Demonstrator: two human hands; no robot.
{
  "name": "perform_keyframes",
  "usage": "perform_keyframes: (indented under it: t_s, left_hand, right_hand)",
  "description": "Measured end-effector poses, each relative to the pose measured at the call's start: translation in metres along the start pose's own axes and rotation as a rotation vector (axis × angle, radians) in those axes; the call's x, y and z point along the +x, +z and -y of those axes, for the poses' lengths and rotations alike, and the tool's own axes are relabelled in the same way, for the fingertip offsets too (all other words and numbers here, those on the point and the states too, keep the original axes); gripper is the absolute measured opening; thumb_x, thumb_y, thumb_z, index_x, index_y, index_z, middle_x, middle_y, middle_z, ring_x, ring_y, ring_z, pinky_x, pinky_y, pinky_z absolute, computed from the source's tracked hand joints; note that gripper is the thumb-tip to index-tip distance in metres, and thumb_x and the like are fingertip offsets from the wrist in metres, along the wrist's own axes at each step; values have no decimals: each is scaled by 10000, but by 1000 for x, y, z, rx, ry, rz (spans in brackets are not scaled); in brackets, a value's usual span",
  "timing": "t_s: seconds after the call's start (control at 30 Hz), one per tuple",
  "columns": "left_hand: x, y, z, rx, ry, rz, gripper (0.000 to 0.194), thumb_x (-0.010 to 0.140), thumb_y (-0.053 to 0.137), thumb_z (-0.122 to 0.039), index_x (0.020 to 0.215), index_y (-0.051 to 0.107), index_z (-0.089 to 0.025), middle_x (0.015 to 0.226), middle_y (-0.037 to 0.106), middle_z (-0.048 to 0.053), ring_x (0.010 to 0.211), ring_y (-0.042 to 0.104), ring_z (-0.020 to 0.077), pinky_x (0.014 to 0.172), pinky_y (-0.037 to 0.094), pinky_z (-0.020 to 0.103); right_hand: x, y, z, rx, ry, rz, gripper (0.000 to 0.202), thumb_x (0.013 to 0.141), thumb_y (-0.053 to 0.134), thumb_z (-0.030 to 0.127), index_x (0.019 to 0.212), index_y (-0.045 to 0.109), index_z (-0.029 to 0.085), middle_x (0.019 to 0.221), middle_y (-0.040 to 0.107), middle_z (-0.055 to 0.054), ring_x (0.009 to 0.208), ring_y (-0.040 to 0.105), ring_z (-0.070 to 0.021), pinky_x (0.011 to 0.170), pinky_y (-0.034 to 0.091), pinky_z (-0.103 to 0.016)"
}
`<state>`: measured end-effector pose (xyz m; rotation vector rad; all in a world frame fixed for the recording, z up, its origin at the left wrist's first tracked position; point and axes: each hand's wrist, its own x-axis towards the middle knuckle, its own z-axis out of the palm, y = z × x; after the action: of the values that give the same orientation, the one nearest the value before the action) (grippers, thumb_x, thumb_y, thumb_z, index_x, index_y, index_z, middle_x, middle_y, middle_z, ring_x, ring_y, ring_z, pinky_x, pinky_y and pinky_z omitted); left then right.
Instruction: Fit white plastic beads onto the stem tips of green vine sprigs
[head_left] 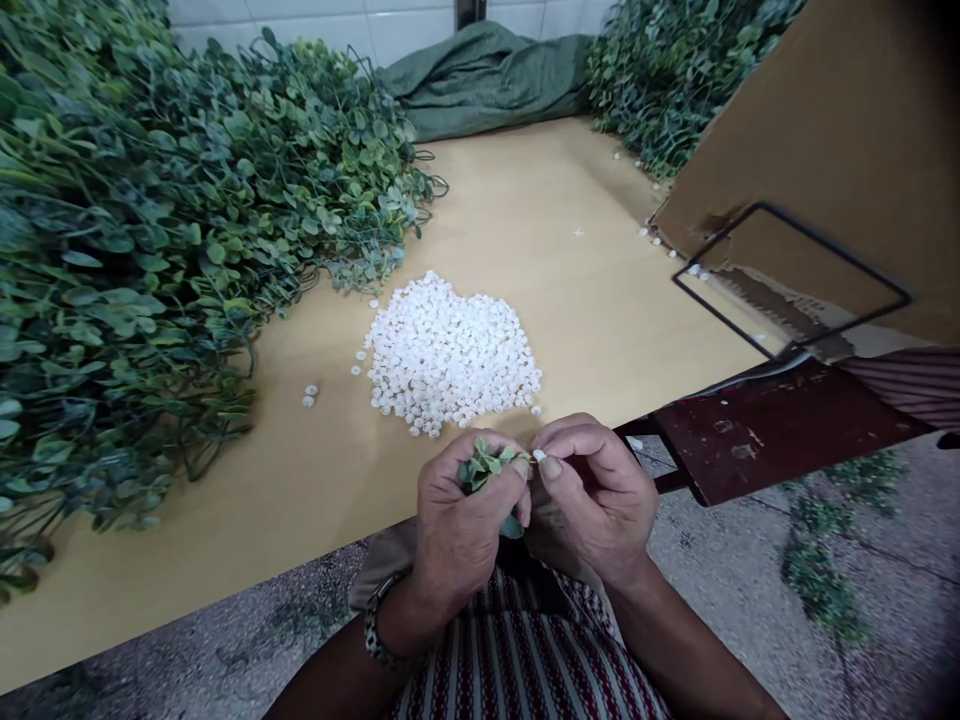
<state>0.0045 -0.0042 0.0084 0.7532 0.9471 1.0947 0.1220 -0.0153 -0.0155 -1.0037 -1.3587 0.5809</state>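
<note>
At the table's front edge my left hand [465, 520] is closed around a sprig of artificial green leaves [484, 465], whose thin stem end points to the right. Between thumb and fingertips my right hand [604, 495] pinches a small white plastic bead [539, 455], right at that stem end. Whether the stem sits inside the bead is too small to tell. Just beyond both hands lies a heap of the same white beads [454, 350], with a few loose ones [310, 396] to its left.
Artificial foliage is piled high on the left [187, 190], with another pile [682, 70] at the back right. A green cloth sack [487, 80] lies along the wall. On the right lean a cardboard piece [840, 150] and a black wire frame [832, 245], above a dark red bench [772, 430].
</note>
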Motion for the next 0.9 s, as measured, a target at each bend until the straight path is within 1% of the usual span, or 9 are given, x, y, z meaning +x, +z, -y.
perform_keyframes:
  t_s: [0.1,0.2,0.47,0.57,0.67,0.9]
  left_hand:
    - [0,0,2,87,65,-39,87,739,632,-206,665,605,-171,456,509,-63,417,406,73,445,326,201]
    - [0,0,4,190,126,-67,104,741,614,-173,638,603,-175,486,494,-67,447,399,69,459,331,199]
    - [-4,5,2,300,169,-90,96,734,577,-166,639,578,-181,479,464,-75,442,377,72,446,326,198]
    - [-3,7,-1,344,189,-95,106,733,569,-162,627,574,-175,492,477,-67,456,395,74,455,342,193]
    - [-3,8,-3,376,246,-108,102,736,565,-154,637,583,-168,530,500,-58,486,416,71,474,358,181]
    - [-6,5,0,455,342,-138,101,723,559,-121,635,587,-162,563,538,-53,520,456,64,509,384,154]
  right_hand:
    - [-3,2,-1,13,0,-23,155,854,578,56,877,611,206,829,628,-11,783,607,-132,688,509,-262]
    - [-6,5,-2,38,10,-59,163,851,573,50,877,610,207,838,632,-13,799,610,-135,704,512,-263]
    - [-9,10,-5,172,69,-124,123,850,586,85,836,594,206,803,622,-8,758,597,-137,670,502,-263]
    - [-11,11,-5,196,95,-137,124,846,591,84,827,591,206,804,623,-6,763,595,-136,673,500,-262]
    - [-12,12,-5,201,92,-140,141,841,585,65,822,594,205,809,620,-1,770,596,-130,673,500,-253]
    - [-13,14,-4,136,76,-167,165,834,573,44,830,601,206,821,622,2,790,607,-130,701,504,-268]
